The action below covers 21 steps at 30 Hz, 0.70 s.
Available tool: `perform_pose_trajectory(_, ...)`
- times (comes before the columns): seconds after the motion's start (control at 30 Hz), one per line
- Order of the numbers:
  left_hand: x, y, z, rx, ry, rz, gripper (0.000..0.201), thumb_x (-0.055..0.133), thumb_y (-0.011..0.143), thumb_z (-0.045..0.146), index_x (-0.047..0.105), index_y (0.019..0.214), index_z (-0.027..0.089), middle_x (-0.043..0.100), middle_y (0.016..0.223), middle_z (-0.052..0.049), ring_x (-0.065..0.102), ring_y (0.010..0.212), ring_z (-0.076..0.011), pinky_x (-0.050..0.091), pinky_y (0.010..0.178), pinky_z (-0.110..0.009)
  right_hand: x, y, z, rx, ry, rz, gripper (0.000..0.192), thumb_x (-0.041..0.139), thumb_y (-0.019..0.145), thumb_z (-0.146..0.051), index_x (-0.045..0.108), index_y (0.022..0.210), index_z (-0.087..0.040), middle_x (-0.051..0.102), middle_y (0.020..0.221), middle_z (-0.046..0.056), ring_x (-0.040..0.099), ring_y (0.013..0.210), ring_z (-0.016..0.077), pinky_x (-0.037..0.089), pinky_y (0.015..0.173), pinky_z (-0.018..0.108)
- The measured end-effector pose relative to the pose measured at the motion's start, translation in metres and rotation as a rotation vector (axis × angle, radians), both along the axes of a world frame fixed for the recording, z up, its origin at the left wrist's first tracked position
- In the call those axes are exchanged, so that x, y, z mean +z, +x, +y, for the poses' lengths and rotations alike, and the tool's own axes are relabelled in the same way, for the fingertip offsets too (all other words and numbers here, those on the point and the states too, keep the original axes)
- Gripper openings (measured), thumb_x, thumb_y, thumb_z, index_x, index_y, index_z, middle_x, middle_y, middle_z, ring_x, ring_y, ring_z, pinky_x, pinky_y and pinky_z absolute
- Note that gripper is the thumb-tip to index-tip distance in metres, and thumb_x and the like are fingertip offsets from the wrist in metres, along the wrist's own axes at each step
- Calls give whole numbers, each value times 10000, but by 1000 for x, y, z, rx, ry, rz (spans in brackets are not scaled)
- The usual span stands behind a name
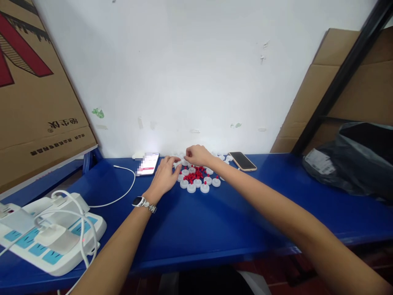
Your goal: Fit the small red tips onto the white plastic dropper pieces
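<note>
The left hand (166, 174) rests half-open on the blue bench (215, 221), fingertips touching a white cap (177, 164). The right hand (198, 155) pinches something too small to identify above the red pellets (194, 175).

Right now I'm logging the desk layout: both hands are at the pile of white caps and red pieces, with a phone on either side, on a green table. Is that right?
Not quite: the table is blue, not green, as the head view shows. The rest holds: left hand and right hand at the caps and red pieces, lit phone left, dark phone right.

You see upside-down Chinese print on the cardboard box (39, 119), too small to read; nothing else legible.
</note>
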<state>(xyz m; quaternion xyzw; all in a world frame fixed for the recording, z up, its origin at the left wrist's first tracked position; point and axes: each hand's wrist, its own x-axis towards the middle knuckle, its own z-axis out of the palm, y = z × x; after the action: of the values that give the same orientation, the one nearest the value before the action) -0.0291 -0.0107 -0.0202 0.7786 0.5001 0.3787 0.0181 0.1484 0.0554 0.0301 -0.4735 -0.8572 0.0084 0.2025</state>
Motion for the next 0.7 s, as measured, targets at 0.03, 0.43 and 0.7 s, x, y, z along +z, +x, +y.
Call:
perform_pose_trajectory(0.03, 1, 2, -2, -10, 18, -27, 314, 481, 954, 397, 570, 1185, 205, 583, 1163, -101, 574, 1064, -252, 487, 916, -422, 1, 4, -7, 9, -3, 111, 180, 567, 839, -307, 670, 775, -174, 700, 764, 47, 601, 719, 167, 395, 683, 277)
perform_pose_trajectory(0.43, 18, 23, -23, -260, -112, -115, 336, 421, 980, 414, 554, 1207, 206, 588, 1142, -79, 601, 964, -197, 514, 840, -345, -16, 53, -52, -13, -175, 307, 319, 500, 903, -407, 695, 805, -174, 661, 695, 15, 565, 673, 149, 387, 752, 302)
perform_pose_trajectory(0.7, 14, 26, -22, -253, -136, -38, 432, 340, 1011, 428, 505, 1361, 236, 541, 1128, -76, 568, 1036, -212, 457, 975, -394, -11, 42, -36, -21, -111, -157, 179, 670, 780, -362, 723, 833, -200, 735, 858, 74, 627, 937, 258, 278, 948, 416)
